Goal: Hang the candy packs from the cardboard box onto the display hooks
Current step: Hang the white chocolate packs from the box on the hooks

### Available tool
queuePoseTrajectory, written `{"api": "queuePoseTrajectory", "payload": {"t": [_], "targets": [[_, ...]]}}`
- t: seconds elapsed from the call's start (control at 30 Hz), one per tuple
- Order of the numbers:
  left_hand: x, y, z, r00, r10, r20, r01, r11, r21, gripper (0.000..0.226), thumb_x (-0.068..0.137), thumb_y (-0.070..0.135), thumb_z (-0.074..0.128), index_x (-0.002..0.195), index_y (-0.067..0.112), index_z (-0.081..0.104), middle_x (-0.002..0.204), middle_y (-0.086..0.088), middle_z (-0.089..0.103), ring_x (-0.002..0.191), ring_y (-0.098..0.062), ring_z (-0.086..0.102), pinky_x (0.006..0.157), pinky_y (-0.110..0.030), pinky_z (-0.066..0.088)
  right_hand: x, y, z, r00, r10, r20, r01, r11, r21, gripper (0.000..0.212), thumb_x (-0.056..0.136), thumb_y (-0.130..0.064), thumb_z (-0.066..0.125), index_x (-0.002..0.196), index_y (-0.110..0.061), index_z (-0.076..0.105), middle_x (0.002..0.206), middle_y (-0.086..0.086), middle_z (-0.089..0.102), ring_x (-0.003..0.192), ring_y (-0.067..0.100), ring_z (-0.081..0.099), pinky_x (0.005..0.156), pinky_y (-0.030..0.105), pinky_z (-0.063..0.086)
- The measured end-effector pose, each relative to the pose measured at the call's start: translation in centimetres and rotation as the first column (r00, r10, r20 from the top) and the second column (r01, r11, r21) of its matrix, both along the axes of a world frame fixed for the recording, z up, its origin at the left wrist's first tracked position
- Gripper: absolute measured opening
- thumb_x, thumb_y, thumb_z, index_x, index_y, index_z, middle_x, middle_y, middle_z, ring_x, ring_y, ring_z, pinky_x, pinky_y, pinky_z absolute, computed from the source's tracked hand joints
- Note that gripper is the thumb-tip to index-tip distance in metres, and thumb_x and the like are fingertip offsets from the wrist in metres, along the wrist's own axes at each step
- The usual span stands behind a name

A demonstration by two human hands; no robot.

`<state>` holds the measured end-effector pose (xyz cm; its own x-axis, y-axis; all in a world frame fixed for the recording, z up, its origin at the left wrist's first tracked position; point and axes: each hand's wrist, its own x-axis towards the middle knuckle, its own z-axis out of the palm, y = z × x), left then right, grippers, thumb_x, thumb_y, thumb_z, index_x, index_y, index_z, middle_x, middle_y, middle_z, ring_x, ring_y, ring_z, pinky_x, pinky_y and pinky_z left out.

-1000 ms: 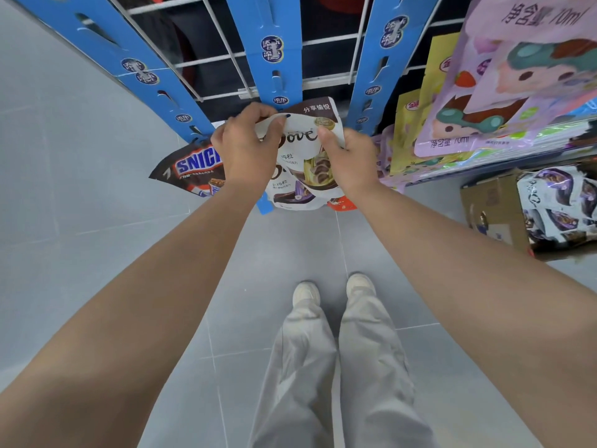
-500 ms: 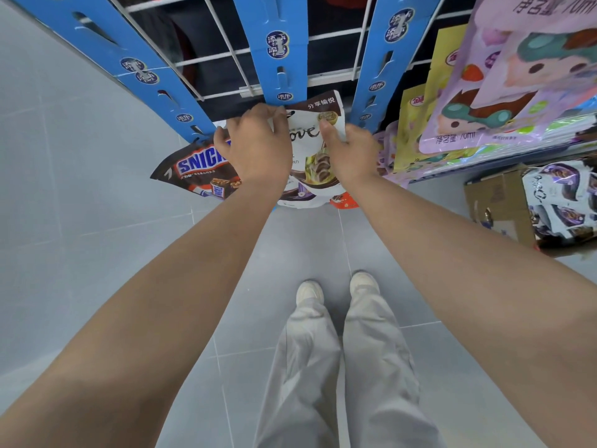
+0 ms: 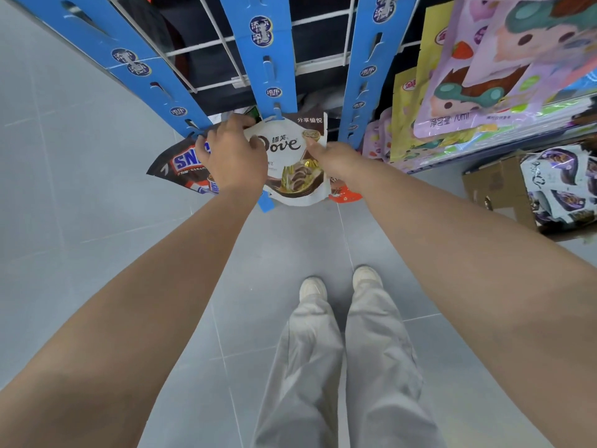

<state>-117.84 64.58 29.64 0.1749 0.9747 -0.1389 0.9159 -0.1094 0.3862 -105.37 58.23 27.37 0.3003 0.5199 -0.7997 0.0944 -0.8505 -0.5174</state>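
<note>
A white and brown Dove candy pack (image 3: 295, 156) is held up against the lower end of the middle blue hanging strip (image 3: 269, 59), its top edge at a hook tab. My left hand (image 3: 232, 153) grips the pack's upper left corner, fingers curled over the edge. My right hand (image 3: 332, 160) pinches its right side. A Snickers pack (image 3: 184, 166) hangs from the left blue strip (image 3: 129, 64), partly behind my left hand. The cardboard box (image 3: 494, 189) stands on the floor at the right with several purple and white candy packs (image 3: 559, 185) in it.
A third blue strip (image 3: 368, 69) hangs right of the Dove pack. Pastel and yellow snack bags (image 3: 484, 85) fill the rack at upper right. A white wire grid (image 3: 226, 43) backs the strips. An orange pack (image 3: 344, 194) peeks out below. My legs and shoes stand on grey floor tiles.
Both hands have raised the Dove pack toward the middle strip's hook tab. The left hand has shifted left, uncovering more of the pack's front.
</note>
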Motion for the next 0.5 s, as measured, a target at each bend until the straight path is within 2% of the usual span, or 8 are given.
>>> {"api": "queuePoseTrajectory", "payload": {"t": [0.07,0.13,0.2,0.27,0.33,0.37,0.43,0.5], "targets": [[0.0,-0.2,-0.1,1.000,0.001,-0.011,-0.001,1.000,0.026,0.034,0.092,0.018,0.049,0.125,0.020,0.053,0.128,-0.001,0.056,0.127,-0.021,0.041,0.116,-0.039,0.014,-0.3,-0.3,-0.4,1.000,-0.006,-0.017,0.007,1.000,0.002,0.059,0.096,-0.052,0.032,0.133,-0.008,0.046,0.128,0.010,0.056,0.114,0.030,0.055,0.097,0.039,0.048],[0.1,-0.8,-0.5,1.000,0.005,-0.022,-0.004,0.999,0.054,0.039,0.090,0.021,0.051,0.129,0.018,0.048,0.134,-0.003,0.049,0.131,-0.024,0.035,0.116,-0.041,0.018,-0.3,-0.8,-0.9,0.999,-0.054,-0.009,0.054,0.998,0.033,0.057,0.096,-0.046,0.038,0.135,-0.006,0.042,0.133,0.011,0.053,0.119,0.030,0.053,0.100,0.037,0.044],[0.5,-1.9,-0.8,0.999,0.027,-0.022,-0.025,0.996,0.088,0.046,0.087,0.021,0.056,0.131,0.015,0.043,0.141,-0.006,0.039,0.135,-0.026,0.029,0.115,-0.042,0.020,0.0,-1.9,-1.2,0.995,-0.098,-0.013,0.099,0.995,0.030,0.058,0.094,-0.041,0.044,0.138,-0.003,0.037,0.134,0.011,0.050,0.118,0.028,0.051,0.092,0.029,0.042],[1.1,-3.3,-0.6,0.997,0.071,0.012,-0.072,0.987,0.141,0.053,0.080,0.020,0.063,0.128,0.013,0.041,0.143,-0.009,0.033,0.135,-0.028,0.029,0.113,-0.041,0.023,0.4,-3.3,-1.2,0.991,-0.132,-0.025,0.133,0.991,0.034,0.057,0.092,-0.037,0.050,0.136,-0.001,0.040,0.131,0.013,0.051,0.111,0.026,0.052,0.083,0.028,0.040],[2.1,-4.8,0.0,0.995,0.068,0.076,-0.080,0.982,0.169,0.049,0.076,0.018,0.065,0.121,0.013,0.044,0.135,-0.007,0.040,0.127,-0.025,0.038,0.109,-0.038,0.029,1.3,-4.9,-1.2,0.978,-0.196,-0.078,0.200,0.979,0.047,0.051,0.091,-0.031,0.054,0.132,-0.004,0.045,0.128,0.012,0.055,0.113,0.028,0.055,0.086,0.031,0.046],[2.6,-5.5,0.2,0.993,0.044,0.108,-0.059,0.989,0.135,0.041,0.077,0.017,0.063,0.115,0.014,0.047,0.127,-0.005,0.047,0.119,-0.023,0.045,0.105,-0.037,0.031,1.9,-5.8,-1.0,0.973,-0.207,-0.104,0.213,0.976,0.053,0.046,0.091,-0.029,0.055,0.131,-0.005,0.047,0.126,0.010,0.056,0.113,0.028,0.056,0.084,0.032,0.048],[4.1,-7.0,0.7,0.990,-0.033,0.134,0.032,0.999,0.003,0.021,0.080,0.013,0.055,0.101,0.019,0.054,0.107,0.000,0.062,0.100,-0.021,0.057,0.100,-0.036,0.036,3.2,-7.7,-0.3,0.967,-0.210,-0.141,0.219,0.975,0.049,0.041,0.094,-0.029,0.052,0.129,-0.007,0.048,0.114,0.007,0.059,0.102,0.024,0.060,0.064,0.025,0.047],[6.1,-8.5,1.1,0.990,-0.128,0.051,0.133,0.984,-0.117,0.019,0.081,0.011,0.050,0.090,0.023,0.062,0.094,0.003,0.068,0.093,-0.022,0.060,0.097,-0.036,0.038,4.8,-9.6,-0.1,0.963,-0.214,-0.166,0.224,0.974,0.043,0.043,0.095,-0.030,0.051,0.130,-0.005,0.046,0.105,0.007,0.060,0.084,0.020,0.061,0.053,0.021,0.038]]}}
